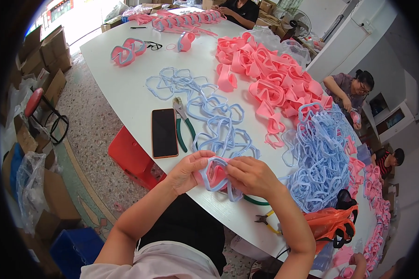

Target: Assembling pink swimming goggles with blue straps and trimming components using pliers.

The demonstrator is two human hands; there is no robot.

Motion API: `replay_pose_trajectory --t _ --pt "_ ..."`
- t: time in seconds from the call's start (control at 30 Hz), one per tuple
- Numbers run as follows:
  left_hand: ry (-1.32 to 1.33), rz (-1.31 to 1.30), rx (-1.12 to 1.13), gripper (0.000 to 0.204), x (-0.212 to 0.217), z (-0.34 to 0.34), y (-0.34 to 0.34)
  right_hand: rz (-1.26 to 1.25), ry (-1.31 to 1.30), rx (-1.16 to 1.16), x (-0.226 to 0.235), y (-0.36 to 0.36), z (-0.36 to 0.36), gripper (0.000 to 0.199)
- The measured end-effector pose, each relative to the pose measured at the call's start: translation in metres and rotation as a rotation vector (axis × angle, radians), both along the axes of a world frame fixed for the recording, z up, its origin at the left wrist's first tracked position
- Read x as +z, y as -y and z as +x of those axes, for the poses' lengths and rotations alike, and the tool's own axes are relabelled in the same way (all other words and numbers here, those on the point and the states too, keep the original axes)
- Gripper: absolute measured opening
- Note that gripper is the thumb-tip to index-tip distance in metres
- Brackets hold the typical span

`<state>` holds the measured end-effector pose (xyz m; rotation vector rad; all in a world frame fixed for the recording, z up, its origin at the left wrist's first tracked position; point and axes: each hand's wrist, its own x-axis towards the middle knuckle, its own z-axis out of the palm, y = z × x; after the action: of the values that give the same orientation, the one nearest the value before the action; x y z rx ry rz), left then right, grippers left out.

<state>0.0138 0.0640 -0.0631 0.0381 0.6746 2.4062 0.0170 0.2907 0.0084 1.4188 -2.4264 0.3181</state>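
Observation:
Close to the table's near edge, both hands grip one goggle-shaped piece (212, 178), a soft pink skirt with a pale blue frame around it. My left hand (189, 171) pinches its left side between thumb and fingers. On the opposite side, the fingers of my right hand (252, 176) press the blue frame against the pink part. Part of the piece is hidden behind those fingers. Just beyond my hands lie loose pale blue frames (223, 135), tangled in a trail. Green-handled pliers (188, 122) rest to their left, next to a dark phone (165, 133).
A pink skirt pile (270, 74) and a blue frame heap (319, 158) cover the right side. Yellow-handled cutters (267, 220) and an orange bag (330, 223) lie near my right forearm. Assembled pieces (128, 52) stand far left. A red stool (134, 156) is below. Other people (351, 90) work around the table.

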Motion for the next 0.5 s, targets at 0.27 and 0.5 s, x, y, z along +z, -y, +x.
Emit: replay_pose_trajectory --t 0.27,0.5 --pt "-0.032 0.084 -0.034 0.032 -0.017 -0.002 0.008 -0.468 0.395 -0.394 -0.028 0.015 0.011 0.029" --pt "-0.048 0.053 -0.026 0.034 -0.019 -0.002 0.007 -0.229 0.391 -0.283 -0.036 -0.009 0.000 0.028"
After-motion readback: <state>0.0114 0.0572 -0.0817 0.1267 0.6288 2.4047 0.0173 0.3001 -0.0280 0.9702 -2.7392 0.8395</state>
